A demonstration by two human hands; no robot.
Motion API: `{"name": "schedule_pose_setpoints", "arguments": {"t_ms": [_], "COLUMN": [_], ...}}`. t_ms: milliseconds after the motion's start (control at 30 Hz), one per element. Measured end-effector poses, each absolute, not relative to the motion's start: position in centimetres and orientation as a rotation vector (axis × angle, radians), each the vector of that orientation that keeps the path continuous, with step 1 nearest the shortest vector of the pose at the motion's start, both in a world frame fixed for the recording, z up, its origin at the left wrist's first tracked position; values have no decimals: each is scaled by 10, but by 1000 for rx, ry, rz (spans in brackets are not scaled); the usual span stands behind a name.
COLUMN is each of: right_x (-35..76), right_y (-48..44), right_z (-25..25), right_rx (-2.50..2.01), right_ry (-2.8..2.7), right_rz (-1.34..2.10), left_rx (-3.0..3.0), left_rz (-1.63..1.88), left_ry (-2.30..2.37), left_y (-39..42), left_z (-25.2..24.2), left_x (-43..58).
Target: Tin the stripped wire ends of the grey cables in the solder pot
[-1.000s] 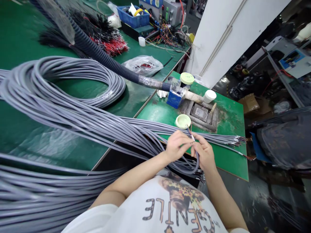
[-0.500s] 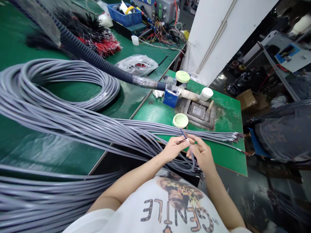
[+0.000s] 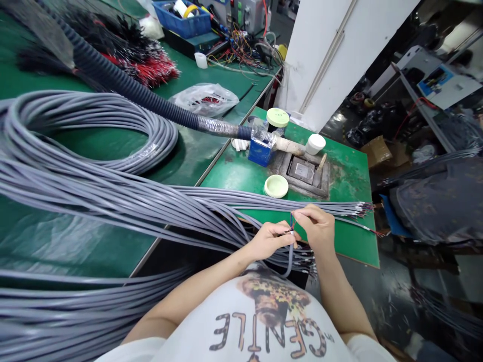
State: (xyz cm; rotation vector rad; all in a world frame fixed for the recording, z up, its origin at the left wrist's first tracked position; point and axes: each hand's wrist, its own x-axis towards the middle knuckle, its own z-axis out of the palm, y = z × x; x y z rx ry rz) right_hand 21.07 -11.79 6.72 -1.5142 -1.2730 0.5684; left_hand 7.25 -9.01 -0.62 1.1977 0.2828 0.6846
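My left hand (image 3: 274, 238) is closed round a grey cable (image 3: 290, 259) close to its stripped end, with the thumb over a white band. Thin coloured wires (image 3: 292, 219), blue and reddish among them, stick up out of that end. Their tips are pinched between the thumb and finger of my right hand (image 3: 316, 223). Below my hands the held cable bends back toward my shirt. A bundle of grey cables (image 3: 302, 205) with stripped ends lies just beyond my hands on the green board. More cable ends (image 3: 304, 259) hang under my fingers.
A large coil of grey cable (image 3: 166, 146) lies on the left table. On the board are a pale green lid (image 3: 276, 186), a metal pot in a dirty frame (image 3: 303, 170), a white cup (image 3: 315, 144) and a blue box (image 3: 260, 152) at the end of a corrugated hose (image 3: 177, 111).
My right hand has moved up from the cable below the band to the wire tips. My left hand has come slightly lower, still holding the cable. The view has shifted a little.
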Motion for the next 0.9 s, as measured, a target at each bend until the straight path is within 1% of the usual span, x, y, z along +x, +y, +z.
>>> {"name": "schedule_pose_setpoints", "arguments": {"t_ms": [133, 200, 267, 367, 467, 533, 633, 767, 900], "right_x": [234, 247, 254, 255, 248, 242, 232, 212, 202], "right_y": [-105, -104, -109, -117, -117, -114, -109, -107, -101], "right_z": [79, 85, 86, 76, 60, 50, 37, 27, 28], "right_rx": [-1420, -1420, -1487, -1517, -1331, -1206, -1092, -1025, -1007], "right_ry": [-1005, -1028, -1190, -1444, -1533, -1522, -1426, -1156, -959], "right_rz": [451, 466, 641, 1061, 1388, 1497, 1518, 1479, 1398], "left_rx": [1218, 1135, 1031, 959, 959, 956, 935, 880, 792], "left_rz": [542, 538, 560, 529, 457, 420, 385, 367, 420], "left_ry": [247, 313, 383, 376, 279, 215, 157, 114, 200], "left_y": [-102, -103, -101, -93, -91, -93, -97, -101, -100], "left_z": [-15, -20, -22, -22, -20, -20, -21, -22, -20], "left_x": [67, 64, 61, 58, 58, 58, 60, 62, 61]}}
